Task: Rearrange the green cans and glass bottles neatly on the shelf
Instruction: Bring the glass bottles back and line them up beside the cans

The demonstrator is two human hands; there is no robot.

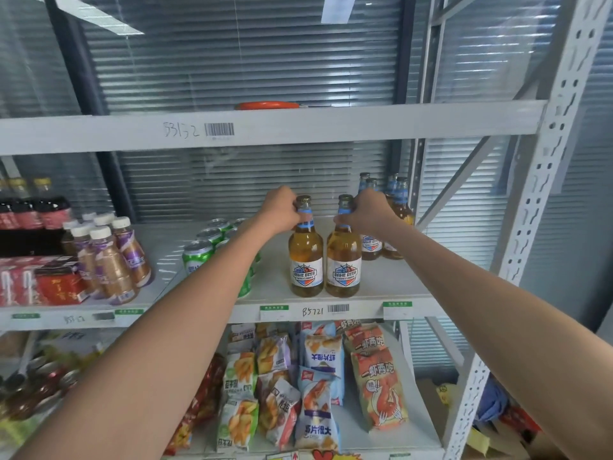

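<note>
Two bare forearms reach up from the bottom corners toward the middle shelf (381, 287), and right at its front edge stand two glass bottles side by side, upright and nearly touching, amber liquid inside, white labels with a blue and red shield badge, blue neck bands and metal caps. The left hand (282, 207) curls around the neck of the left bottle (306, 257), fingers wrapped just under the cap; the right hand (366, 210) grips the neck of the right bottle (344, 260) the same way. Both bottles sit with their bases on the shelf. Just left of them, partly hidden behind the left forearm, the green cans (202, 247) stand in rows running from the shelf's front toward the back, silver tops up. Farther back on the right, behind the right hand, more glass bottles (394, 207) of the same kind cluster near the rear upright. Beyond them hang grey window blinds (232, 68).
</note>
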